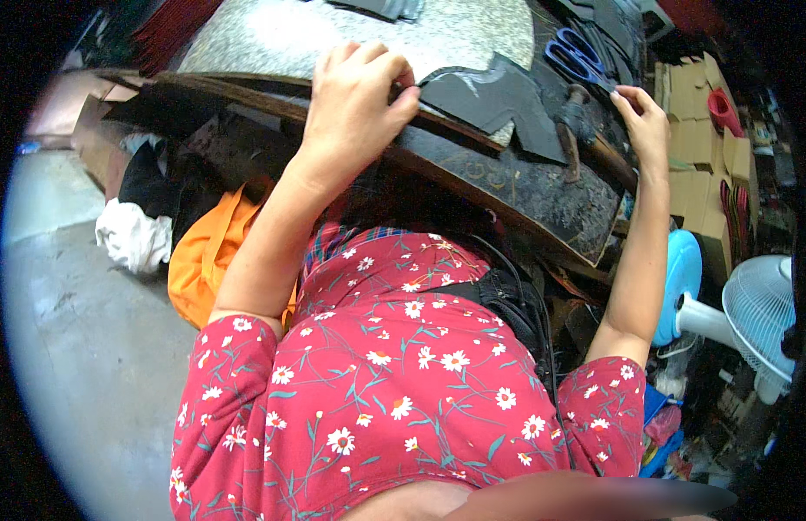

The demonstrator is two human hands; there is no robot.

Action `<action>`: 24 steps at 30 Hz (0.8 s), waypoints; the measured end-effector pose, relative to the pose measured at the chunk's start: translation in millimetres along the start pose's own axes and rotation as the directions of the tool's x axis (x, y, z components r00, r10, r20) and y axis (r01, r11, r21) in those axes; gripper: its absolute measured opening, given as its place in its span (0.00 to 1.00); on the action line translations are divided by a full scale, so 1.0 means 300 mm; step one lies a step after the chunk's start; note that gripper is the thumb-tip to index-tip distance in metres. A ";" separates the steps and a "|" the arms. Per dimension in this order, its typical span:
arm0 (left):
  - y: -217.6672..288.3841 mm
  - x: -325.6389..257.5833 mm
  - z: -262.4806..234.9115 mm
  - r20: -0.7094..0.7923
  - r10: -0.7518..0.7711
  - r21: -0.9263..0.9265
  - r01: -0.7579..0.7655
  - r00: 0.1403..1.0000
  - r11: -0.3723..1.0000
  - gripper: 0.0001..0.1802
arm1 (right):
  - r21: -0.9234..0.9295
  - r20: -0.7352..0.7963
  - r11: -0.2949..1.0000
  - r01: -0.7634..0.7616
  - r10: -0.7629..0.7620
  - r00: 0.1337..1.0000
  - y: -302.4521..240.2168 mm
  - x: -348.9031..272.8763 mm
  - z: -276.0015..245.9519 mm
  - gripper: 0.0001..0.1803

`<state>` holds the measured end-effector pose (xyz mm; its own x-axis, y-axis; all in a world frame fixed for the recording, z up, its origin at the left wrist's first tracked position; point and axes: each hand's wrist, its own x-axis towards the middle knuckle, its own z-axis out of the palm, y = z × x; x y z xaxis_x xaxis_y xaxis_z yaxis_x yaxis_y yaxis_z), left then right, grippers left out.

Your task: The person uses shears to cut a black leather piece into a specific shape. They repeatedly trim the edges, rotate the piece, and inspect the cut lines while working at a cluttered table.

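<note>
My left hand (355,108) is over the near edge of the speckled stone slab (351,39), thumb and forefinger pinched together at the left end of a dark grey cut-out piece (485,97). That piece is flat, with a notched outline and whitish marks, and hangs partly over the slab's edge. At the right of the bench, my right hand (644,122) has its thumb and forefinger closed at the blade tip of the blue-handled scissors (577,54). Just below the scissors a hammer (573,130) lies beside the grey piece.
More dark pieces (377,7) lie at the slab's far edge. The worn dark bench (507,187) has a wooden edge. An orange bag (214,247) and white cloth (132,234) are at the left. Cardboard (694,130) and a fan (759,304) stand at the right.
</note>
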<state>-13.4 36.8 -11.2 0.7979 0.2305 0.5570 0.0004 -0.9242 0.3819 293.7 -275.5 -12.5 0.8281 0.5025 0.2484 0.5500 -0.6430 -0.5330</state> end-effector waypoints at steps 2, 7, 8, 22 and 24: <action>0.013 0.006 -0.010 0.015 -0.009 0.008 0.009 1.000 1.000 0.06 | -0.374 -0.120 0.896 0.239 -0.302 0.946 -0.081 -0.020 -0.011 0.18; 0.074 0.013 -0.061 0.098 -0.165 -0.360 0.190 0.981 0.914 0.06 | 0.033 0.007 0.903 0.429 -0.429 0.903 -0.467 -0.153 0.002 0.21; 0.088 0.014 -0.072 0.170 -0.229 -0.492 0.284 0.959 0.823 0.06 | -0.069 0.093 0.798 0.598 -0.592 0.800 -0.543 -0.186 0.025 0.23; 0.133 0.053 -0.061 -0.236 -0.086 -0.705 -0.109 0.968 0.700 0.33 | 0.610 -0.096 0.733 0.300 -0.307 0.947 -0.741 -0.162 0.025 0.11; 0.124 0.021 -0.056 0.090 -0.194 -0.877 0.171 0.977 0.450 0.23 | 0.848 0.169 0.530 0.004 -0.277 0.946 -0.726 -0.179 0.065 0.12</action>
<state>-18.5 8.9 18.9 0.8337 0.3774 0.4032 -0.3921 -0.1097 0.9134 127.4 -151.1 74.4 0.6130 0.7507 0.2461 0.2028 0.1516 -0.9674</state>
